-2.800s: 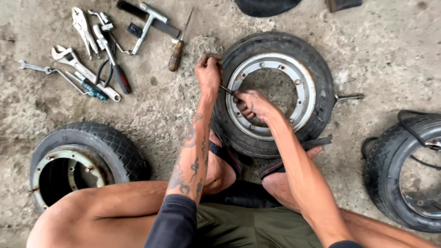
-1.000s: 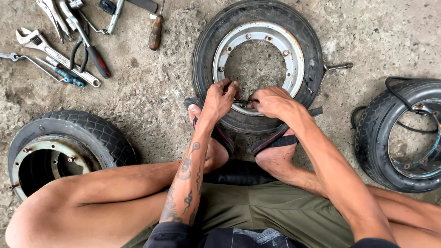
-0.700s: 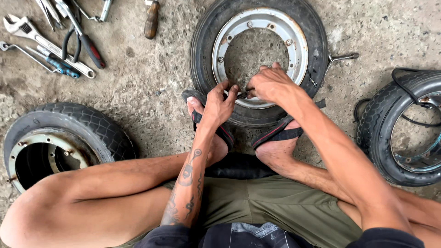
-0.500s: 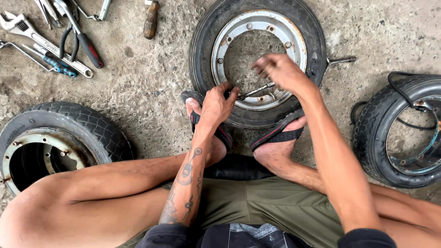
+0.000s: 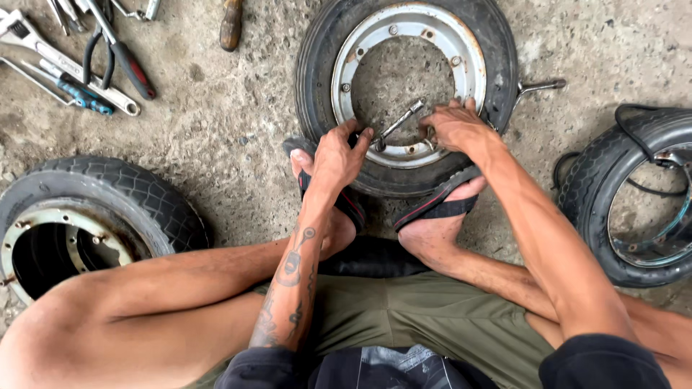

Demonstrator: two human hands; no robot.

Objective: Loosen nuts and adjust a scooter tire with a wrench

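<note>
Head view looked straight down on one person squatting over a small wheel (image 5: 407,90), its grey metal rim ringed by a black tyre. Both feet, in two dark sandals (image 5: 440,205), pressed on the tyre's near edge. The left hand (image 5: 339,155) lay on the rim's near side, fingers curled, fingertips meeting the lower end of one slim metal tool (image 5: 396,124) that slanted up into the rim's opening; whether it gripped the tool could not be told. The right hand (image 5: 458,128), just right of that tool, was closed down over the rim edge, thumb tucked toward the left hand. Three wheels were counted: the one under the hands, a second (image 5: 86,223) well left of the left hand, a third (image 5: 638,194) right of the right forearm. A cluster of hand tools (image 5: 79,54) and one wooden handle (image 5: 231,25) lay beyond the left hand.
</note>
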